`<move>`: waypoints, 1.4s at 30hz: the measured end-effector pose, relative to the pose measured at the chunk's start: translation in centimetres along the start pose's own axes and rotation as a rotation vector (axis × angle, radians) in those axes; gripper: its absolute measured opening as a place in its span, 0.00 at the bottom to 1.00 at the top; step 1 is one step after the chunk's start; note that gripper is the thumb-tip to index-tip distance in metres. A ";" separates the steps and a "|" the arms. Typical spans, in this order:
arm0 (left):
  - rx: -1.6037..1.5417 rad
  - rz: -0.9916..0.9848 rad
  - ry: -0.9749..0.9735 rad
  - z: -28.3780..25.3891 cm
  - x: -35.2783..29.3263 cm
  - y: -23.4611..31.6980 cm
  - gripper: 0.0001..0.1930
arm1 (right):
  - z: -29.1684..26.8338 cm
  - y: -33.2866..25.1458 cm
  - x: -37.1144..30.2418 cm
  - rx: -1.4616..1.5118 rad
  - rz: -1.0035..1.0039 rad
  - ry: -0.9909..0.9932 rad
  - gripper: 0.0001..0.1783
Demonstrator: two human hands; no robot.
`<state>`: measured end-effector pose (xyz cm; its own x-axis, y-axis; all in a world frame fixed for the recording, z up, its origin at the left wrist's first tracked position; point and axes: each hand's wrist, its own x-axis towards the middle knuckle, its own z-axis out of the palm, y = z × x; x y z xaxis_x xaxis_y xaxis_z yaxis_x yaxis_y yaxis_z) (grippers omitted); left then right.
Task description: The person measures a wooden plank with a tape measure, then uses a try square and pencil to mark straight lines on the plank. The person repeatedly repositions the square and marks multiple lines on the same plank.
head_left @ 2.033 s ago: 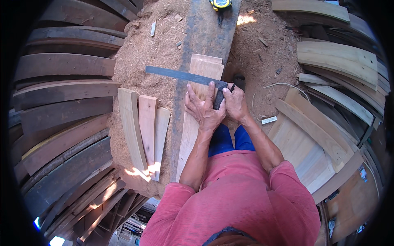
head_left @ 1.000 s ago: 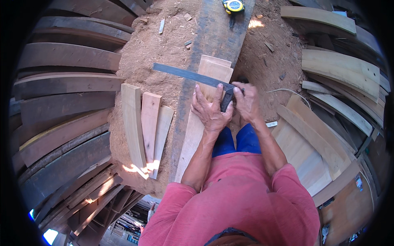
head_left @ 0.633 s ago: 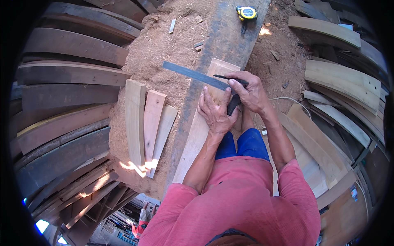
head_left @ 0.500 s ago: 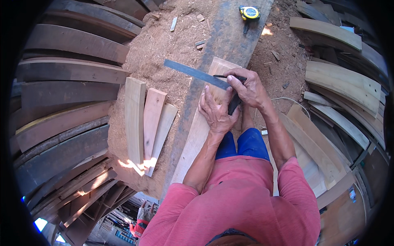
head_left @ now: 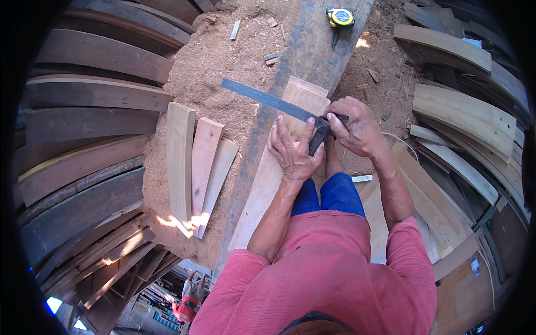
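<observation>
A pale wooden board (head_left: pixel 258 207) lies lengthwise along a dark, worn bench plank (head_left: pixel 304 42), its far end stepped. Across it rests a try square, whose grey metal blade (head_left: pixel 257 96) sticks out past the board's left side. My left hand (head_left: pixel 293 151) is closed on the try square: fingers lie over the board below the blade, while the thumb is by the dark stock (head_left: pixel 318 139) at the board's right side. Pinched in my right hand (head_left: pixel 354 125) is a thin dark pencil-like tool (head_left: pixel 344 118), mostly hidden by fingers, close to the corner where blade and stock meet.
A yellow and black tape measure (head_left: pixel 340 18) sits at the bench plank's far end. Three short boards (head_left: pixel 205 167) lie on sawdust (head_left: pixel 206 67) to the left. Stacked planks line the left (head_left: pixel 100 92) and right (head_left: pixel 463 111). Another person (head_left: pixel 187 304) is at the lower left.
My right hand has moved rightward along the blade, from over the board to its right side, carrying the thin dark tool. The left hand stays on the try square.
</observation>
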<state>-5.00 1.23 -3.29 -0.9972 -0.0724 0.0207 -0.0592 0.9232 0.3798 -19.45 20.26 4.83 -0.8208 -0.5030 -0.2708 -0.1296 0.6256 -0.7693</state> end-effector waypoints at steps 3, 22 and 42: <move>-0.005 0.000 0.003 0.0 0.0 0.0 0.44 | -0.6 -0.2 -1.0 -0.075 0.023 0.028 0.14; -0.010 0.007 -0.015 -0.3 0.2 0.1 0.45 | 0.2 1.9 -2.4 -0.254 0.109 -0.071 0.17; -0.056 0.123 -0.018 -0.7 -1.1 -2.1 0.46 | 16.2 1.2 -5.1 0.598 0.412 0.539 0.14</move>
<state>-3.78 -0.87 -3.44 -0.9975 0.0470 0.0537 0.0655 0.9022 0.4264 -6.38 13.89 -4.11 -0.9070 0.1337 -0.3993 0.4195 0.2048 -0.8844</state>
